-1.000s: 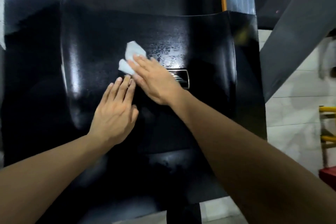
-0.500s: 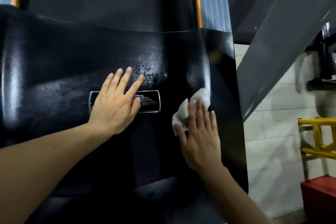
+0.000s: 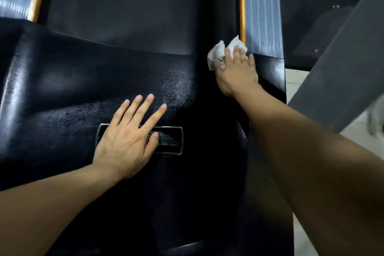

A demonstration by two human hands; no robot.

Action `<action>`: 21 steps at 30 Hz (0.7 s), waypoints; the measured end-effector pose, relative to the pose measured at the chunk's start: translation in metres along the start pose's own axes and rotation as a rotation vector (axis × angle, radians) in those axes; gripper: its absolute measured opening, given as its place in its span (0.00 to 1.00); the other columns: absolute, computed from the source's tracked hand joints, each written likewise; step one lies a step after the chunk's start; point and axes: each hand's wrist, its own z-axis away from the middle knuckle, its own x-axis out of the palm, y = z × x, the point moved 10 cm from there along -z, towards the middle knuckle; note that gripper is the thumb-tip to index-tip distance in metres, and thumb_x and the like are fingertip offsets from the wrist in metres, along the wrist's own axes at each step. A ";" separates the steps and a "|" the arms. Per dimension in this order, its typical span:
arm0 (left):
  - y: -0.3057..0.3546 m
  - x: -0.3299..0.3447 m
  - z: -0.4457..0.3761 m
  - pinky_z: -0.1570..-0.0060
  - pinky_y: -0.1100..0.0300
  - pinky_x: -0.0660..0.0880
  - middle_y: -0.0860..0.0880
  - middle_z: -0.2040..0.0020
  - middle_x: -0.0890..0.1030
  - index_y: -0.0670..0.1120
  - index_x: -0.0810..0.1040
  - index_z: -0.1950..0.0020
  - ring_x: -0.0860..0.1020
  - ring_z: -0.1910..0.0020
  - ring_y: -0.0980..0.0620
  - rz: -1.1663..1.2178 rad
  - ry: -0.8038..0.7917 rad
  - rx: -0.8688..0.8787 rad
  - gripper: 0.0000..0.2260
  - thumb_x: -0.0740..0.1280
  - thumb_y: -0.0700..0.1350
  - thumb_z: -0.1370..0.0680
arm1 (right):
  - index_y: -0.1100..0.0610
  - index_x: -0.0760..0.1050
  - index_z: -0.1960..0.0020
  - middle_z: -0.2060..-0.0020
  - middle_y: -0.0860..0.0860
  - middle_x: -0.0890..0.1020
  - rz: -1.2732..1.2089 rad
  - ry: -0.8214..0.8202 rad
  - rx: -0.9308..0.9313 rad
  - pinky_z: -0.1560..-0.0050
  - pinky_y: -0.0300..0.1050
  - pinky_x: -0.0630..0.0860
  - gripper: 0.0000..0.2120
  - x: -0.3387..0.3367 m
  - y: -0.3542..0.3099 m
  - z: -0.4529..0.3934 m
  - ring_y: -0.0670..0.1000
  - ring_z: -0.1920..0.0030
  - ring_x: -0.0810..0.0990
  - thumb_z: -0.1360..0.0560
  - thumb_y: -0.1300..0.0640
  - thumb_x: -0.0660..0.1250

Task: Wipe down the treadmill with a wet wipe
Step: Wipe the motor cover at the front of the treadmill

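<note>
Wipe (image 3: pixel 220 54) lies under right hand (image 3: pixel 235 74), well apart from left hand (image 3: pixel 129 141).

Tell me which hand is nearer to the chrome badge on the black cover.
The left. The left hand lies flat on the cover, across the chrome badge. The right hand presses the wet wipe at the cover's far right edge, well away from it.
</note>
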 end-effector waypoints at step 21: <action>0.000 -0.002 0.006 0.20 0.43 0.51 0.42 0.16 0.54 0.51 0.52 0.16 0.54 0.18 0.40 0.003 -0.043 0.070 0.30 0.45 0.59 0.17 | 0.57 0.77 0.31 0.31 0.54 0.78 -0.431 0.396 0.011 0.33 0.52 0.75 0.19 0.042 -0.043 0.301 0.55 0.31 0.76 0.21 0.62 0.66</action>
